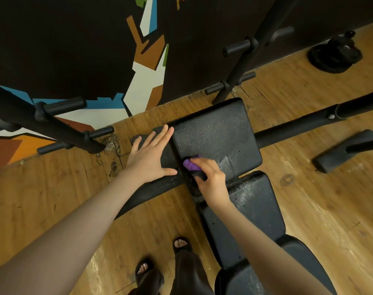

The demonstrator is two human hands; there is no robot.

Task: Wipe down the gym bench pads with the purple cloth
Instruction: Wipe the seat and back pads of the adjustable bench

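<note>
A black gym bench runs from the bottom right toward the wall. Its far square pad (pixel 217 133) sits beyond the long middle pad (pixel 251 209), both dusted with pale specks. My right hand (pixel 211 179) grips a bunched purple cloth (pixel 191 163) at the near left corner of the far pad, by the gap between the pads. My left hand (pixel 149 154) lies flat with straight, spread fingers beside that pad's left edge, fingertips touching its far left corner. Most of the cloth is hidden under my fingers.
Black rack uprights with pegs stand at left (pixel 53 126) and at back right (pixel 243 60). The bench crossbar (pixel 298 126) runs right. Weight plates (pixel 334 56) lie on the wood floor by the wall. My sandalled feet (pixel 181 245) stand left of the bench.
</note>
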